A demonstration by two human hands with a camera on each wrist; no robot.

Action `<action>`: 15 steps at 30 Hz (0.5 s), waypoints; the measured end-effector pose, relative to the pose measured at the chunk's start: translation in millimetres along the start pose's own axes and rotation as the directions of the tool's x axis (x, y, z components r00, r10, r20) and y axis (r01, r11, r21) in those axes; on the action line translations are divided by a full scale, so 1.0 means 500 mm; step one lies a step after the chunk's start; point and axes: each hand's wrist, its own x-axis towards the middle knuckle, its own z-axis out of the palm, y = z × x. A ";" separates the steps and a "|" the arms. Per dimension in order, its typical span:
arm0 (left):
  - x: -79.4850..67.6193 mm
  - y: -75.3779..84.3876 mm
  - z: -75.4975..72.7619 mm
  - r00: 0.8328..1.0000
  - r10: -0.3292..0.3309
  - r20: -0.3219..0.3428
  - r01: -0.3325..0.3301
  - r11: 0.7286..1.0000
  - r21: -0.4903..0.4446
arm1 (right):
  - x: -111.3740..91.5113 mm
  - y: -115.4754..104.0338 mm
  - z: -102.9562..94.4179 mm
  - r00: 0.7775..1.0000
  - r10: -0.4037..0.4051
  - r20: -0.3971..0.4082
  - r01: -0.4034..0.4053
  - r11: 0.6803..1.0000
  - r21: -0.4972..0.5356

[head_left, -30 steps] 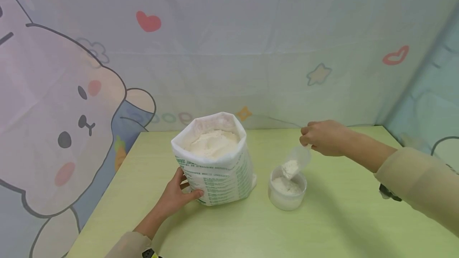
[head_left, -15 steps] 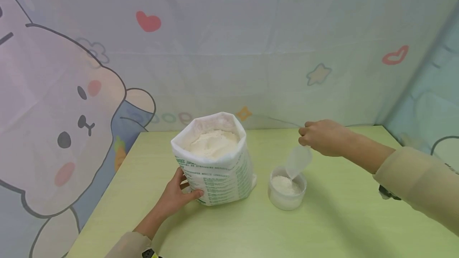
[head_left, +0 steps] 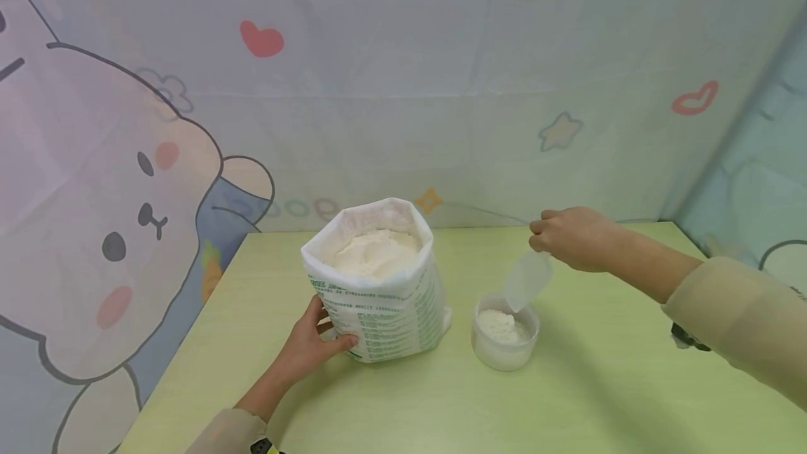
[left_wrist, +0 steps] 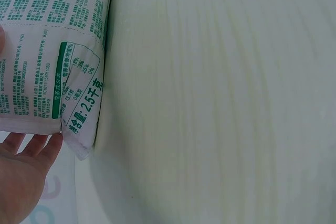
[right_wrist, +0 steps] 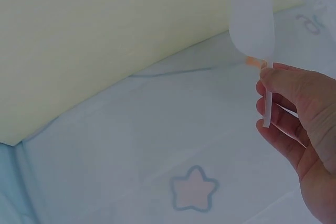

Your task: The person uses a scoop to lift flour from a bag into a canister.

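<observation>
An open-topped white bag of flour (head_left: 394, 324), green print on its side, stands on the table tilted toward me. My left hand (head_left: 309, 342) grips its lower left side, thumb on the front. The left wrist view shows the fingers (left_wrist: 37, 148) at the bag's edge. Right of the bag is a small clear round tub (head_left: 504, 356) with flour mounded in it. My right hand (head_left: 576, 238) pinches the handle of a translucent scoop (head_left: 528, 279). The scoop tips down over the tub, its lip right at the back rim. The right wrist view shows thumb and fingers round the handle (right_wrist: 268, 106).
The pale yellow-green table (head_left: 429, 412) ends at the back against a hanging cloth (head_left: 391, 125) printed with hearts, stars and a cartoon animal. A second cloth side (head_left: 763, 181) borders the table on the right.
The flour in the scoop has tipped out into the tub, where the mound is higher. The scoop has turned over and lifted slightly with my right hand. My left hand and the bag stay put.
</observation>
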 end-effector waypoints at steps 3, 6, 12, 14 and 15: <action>-0.001 0.000 -0.001 1.000 -0.003 0.000 0.003 1.000 -0.002 | -0.004 0.005 0.008 1.000 0.010 -0.011 -0.010 1.000 0.019; -0.001 -0.001 -0.001 1.000 -0.001 0.000 0.001 1.000 0.004 | -0.009 0.009 0.020 1.000 0.017 -0.024 -0.016 0.999 0.040; 0.000 -0.001 -0.001 1.000 0.001 -0.001 -0.001 1.000 0.012 | -0.026 0.014 0.049 0.999 0.028 -0.037 -0.024 0.995 0.095; 0.000 -0.001 -0.001 1.000 -0.005 -0.003 0.005 1.000 0.010 | -0.032 0.014 0.058 0.999 0.045 -0.028 -0.041 0.989 0.141; 0.000 -0.002 -0.001 1.000 -0.003 -0.002 0.003 1.000 0.010 | -0.035 0.014 0.063 0.998 0.057 -0.023 -0.052 0.985 0.164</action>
